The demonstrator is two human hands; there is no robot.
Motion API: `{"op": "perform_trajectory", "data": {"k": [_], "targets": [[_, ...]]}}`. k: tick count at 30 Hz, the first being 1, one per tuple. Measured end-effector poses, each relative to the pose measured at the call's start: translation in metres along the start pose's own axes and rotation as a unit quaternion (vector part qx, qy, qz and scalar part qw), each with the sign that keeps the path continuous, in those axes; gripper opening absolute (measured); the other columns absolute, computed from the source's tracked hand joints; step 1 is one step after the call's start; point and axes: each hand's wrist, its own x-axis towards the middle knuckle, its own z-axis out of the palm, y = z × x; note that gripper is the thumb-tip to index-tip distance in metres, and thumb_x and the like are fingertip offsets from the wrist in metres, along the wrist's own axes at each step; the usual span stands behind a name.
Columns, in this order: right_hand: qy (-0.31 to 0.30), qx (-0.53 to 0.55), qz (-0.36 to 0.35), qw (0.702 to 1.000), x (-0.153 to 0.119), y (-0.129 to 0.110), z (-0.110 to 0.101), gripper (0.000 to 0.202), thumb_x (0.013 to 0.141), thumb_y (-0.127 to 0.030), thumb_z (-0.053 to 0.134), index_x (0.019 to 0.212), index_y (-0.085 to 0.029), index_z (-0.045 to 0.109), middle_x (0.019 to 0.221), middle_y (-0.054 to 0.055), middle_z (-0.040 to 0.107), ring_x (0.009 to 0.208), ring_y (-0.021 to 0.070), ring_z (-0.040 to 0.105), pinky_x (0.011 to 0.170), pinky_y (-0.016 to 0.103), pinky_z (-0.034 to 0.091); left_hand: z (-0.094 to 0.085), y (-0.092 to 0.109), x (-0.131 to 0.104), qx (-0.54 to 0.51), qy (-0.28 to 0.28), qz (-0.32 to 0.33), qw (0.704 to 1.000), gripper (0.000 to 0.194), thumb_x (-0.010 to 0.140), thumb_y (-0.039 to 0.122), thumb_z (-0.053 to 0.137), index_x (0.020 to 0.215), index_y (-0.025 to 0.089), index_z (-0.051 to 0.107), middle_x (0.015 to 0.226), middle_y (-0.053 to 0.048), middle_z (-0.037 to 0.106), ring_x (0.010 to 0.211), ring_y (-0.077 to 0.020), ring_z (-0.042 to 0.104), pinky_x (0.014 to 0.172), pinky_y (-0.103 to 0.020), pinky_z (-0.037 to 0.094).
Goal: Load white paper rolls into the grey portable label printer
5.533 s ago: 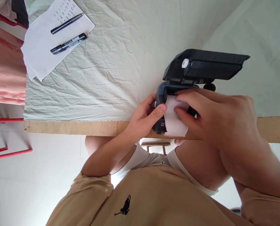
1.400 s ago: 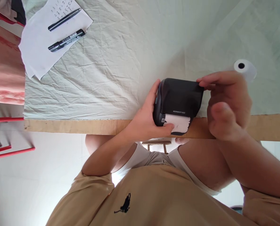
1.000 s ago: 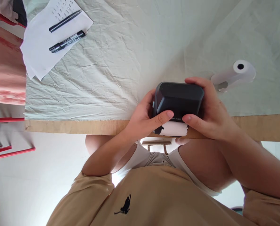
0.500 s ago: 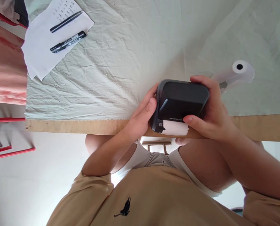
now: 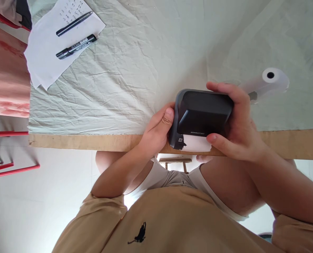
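Both sides gripped: left hand (image 5: 158, 128) has its fingers clasped on the left edge of a black label printer (image 5: 205, 111), thumb against the side; right hand (image 5: 240, 121) wraps the right end, thumb at the lower corner. Printer just right of centre, lid down, over the tabletop's wooden edge (image 5: 88, 142); whether it rests there, cannot tell. White paper (image 5: 195, 143) shows at its near side, black jagged patch on the left. Paper roll (image 5: 271, 82), dark core, upper right of the frame, beyond the right hand. Upper left: paper sheets (image 5: 44, 58), handwriting on top, bearing a black pen (image 5: 74, 24) and a black marker (image 5: 76, 46).
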Motion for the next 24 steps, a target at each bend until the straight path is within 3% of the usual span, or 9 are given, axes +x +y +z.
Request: {"op": "perform_trajectory", "data": {"k": [4,8,12,14,15,18,20,21,24], "targets": [[0.03,0.019,-0.002,0.999,-0.002,-0.001,0.007,0.091,0.126,-0.069,0.066,0.206,-0.046,0.029,0.169,0.012,0.077,0.137,0.0361,0.081,0.121,0.059,0.074,-0.001,0.001,0.002,0.011,0.009,-0.009,1.0,0.064,0.113,0.091,0.082,0.128,0.03,0.095,0.115,-0.006,0.09,0.123,-0.0323,0.085,0.116,-0.045,0.072],[0.042,-0.006,0.006,0.999,-0.005,-0.001,0.01,0.1,0.121,-0.071,0.077,0.206,-0.047,0.03,0.174,0.013,0.074,0.142,0.0371,0.081,0.119,0.06,0.077,0.001,0.001,0.004,0.016,0.017,-0.012,1.0,0.065,0.113,0.092,0.081,0.128,0.03,0.094,0.12,-0.006,0.092,0.133,-0.0345,0.086,0.125,-0.049,0.07],[0.088,-0.085,-0.01,0.992,-0.005,0.001,0.008,0.102,0.115,-0.076,0.087,0.201,-0.039,0.047,0.175,0.018,0.073,0.15,0.0413,0.078,0.12,0.063,0.078,0.004,0.003,0.004,-0.027,0.011,-0.038,0.999,0.072,0.112,0.098,0.077,0.125,0.028,0.091,0.132,-0.007,0.095,0.142,-0.0381,0.088,0.127,-0.053,0.07],[0.138,-0.157,-0.032,0.977,-0.004,0.002,0.006,0.101,0.11,-0.089,0.086,0.191,-0.034,0.062,0.16,0.019,0.079,0.135,0.0401,0.082,0.107,0.062,0.08,0.003,0.004,0.002,-0.035,-0.006,-0.033,0.999,0.072,0.11,0.098,0.079,0.126,0.029,0.09,0.133,-0.007,0.096,0.142,-0.0387,0.089,0.122,-0.051,0.072],[0.159,-0.184,-0.041,0.969,-0.003,0.001,0.005,0.099,0.108,-0.091,0.086,0.186,-0.034,0.066,0.144,0.016,0.083,0.116,0.035,0.083,0.092,0.055,0.08,0.003,0.004,0.002,-0.029,-0.015,-0.024,0.999,0.072,0.109,0.098,0.081,0.128,0.029,0.09,0.135,-0.007,0.096,0.142,-0.0384,0.089,0.12,-0.05,0.072],[0.168,-0.191,-0.033,0.967,-0.002,-0.006,0.002,0.08,0.107,-0.076,0.096,0.174,-0.038,0.072,0.086,-0.005,0.073,0.058,0.0164,0.057,0.049,0.033,0.055,0.001,0.004,0.0,-0.004,-0.017,-0.005,1.0,0.073,0.106,0.098,0.086,0.131,0.03,0.09,0.137,-0.006,0.096,0.143,-0.0368,0.088,0.116,-0.046,0.072],[0.17,-0.182,-0.028,0.968,-0.005,-0.012,0.002,0.056,0.109,-0.062,0.1,0.156,-0.039,0.08,0.066,-0.012,0.061,0.044,0.0116,0.038,0.041,0.029,0.045,0.002,0.005,0.0,0.005,-0.012,-0.01,1.0,0.074,0.104,0.098,0.089,0.131,0.029,0.088,0.136,-0.006,0.095,0.141,-0.0358,0.087,0.114,-0.044,0.072],[0.181,-0.18,-0.026,0.967,-0.007,-0.015,0.002,0.041,0.112,-0.056,0.099,0.145,-0.037,0.084,0.063,-0.013,0.062,0.042,0.0106,0.037,0.041,0.029,0.044,0.002,0.005,0.0,0.006,-0.011,-0.014,1.0,0.073,0.103,0.096,0.091,0.131,0.029,0.087,0.134,-0.006,0.095,0.138,-0.0352,0.087,0.113,-0.044,0.072],[0.21,-0.151,0.025,0.966,-0.016,-0.02,0.003,0.018,0.122,-0.051,0.087,0.127,-0.033,0.085,0.07,-0.008,0.075,0.045,0.0113,0.053,0.044,0.03,0.047,0.004,0.005,0.001,0.001,-0.018,-0.022,1.0,0.067,0.105,0.091,0.093,0.126,0.028,0.085,0.128,-0.006,0.094,0.13,-0.034,0.088,0.11,-0.044,0.07]]}}
